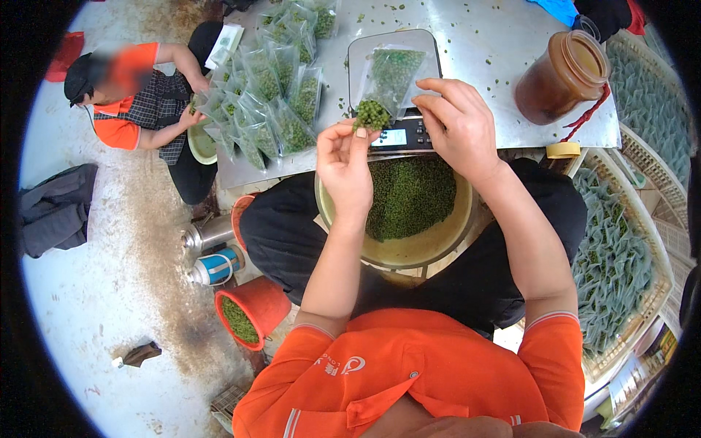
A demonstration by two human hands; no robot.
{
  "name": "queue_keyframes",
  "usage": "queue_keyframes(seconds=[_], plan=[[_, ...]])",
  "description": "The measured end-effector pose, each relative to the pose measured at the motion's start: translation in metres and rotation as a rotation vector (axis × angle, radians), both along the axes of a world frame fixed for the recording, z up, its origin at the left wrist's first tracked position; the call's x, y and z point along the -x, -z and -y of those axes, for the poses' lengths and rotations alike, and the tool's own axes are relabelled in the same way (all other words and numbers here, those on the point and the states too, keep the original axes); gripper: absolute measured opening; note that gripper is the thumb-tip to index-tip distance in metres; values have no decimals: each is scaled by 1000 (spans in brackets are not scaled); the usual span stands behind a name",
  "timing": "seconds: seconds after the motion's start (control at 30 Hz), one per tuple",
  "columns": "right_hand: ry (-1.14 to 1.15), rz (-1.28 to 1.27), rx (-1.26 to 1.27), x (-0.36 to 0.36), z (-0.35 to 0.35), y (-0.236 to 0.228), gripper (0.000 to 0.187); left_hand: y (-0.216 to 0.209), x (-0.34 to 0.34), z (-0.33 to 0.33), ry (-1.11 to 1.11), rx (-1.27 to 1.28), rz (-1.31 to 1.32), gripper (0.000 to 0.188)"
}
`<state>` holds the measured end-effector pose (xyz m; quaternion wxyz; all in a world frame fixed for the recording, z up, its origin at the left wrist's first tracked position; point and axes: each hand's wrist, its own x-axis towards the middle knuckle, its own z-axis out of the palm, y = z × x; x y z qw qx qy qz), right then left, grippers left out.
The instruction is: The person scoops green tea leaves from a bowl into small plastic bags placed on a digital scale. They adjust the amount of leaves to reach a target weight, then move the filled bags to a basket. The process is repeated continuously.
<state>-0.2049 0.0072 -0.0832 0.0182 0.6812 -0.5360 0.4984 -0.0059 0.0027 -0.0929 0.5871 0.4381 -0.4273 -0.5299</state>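
Observation:
My left hand is closed, thumb and fingers pinching a small cluster of green peppercorns at the near end of a clear plastic bag. The bag, part filled with the same green berries, lies on a digital scale with a lit display. To its right, my right hand has its fingers apart and slightly curled, fingertips close by the bag's edge. Whether they touch the plastic I cannot tell. Below my hands, a wide basin between my legs holds a heap of loose green peppercorns.
Filled clear bags crowd the metal table at left. A brown jar stands at right. Crates of bags line the right side. A red bucket and blue flask stand left. A co-worker sits far left.

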Motion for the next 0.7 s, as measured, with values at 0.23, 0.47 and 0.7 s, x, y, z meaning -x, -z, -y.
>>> queue_keyframes(seconds=[0.23,0.47,0.7], plan=[[-13,-9,-9,-1,-1,1,16,-9,5,-4,59,-288,-308,27],[-87,-40,54,-11,-3,-3,16,-6,7,4,20,-240,-176,20],[5,-344,26,-39,-2,6,12,1,3,4,13,-114,-252,16]])
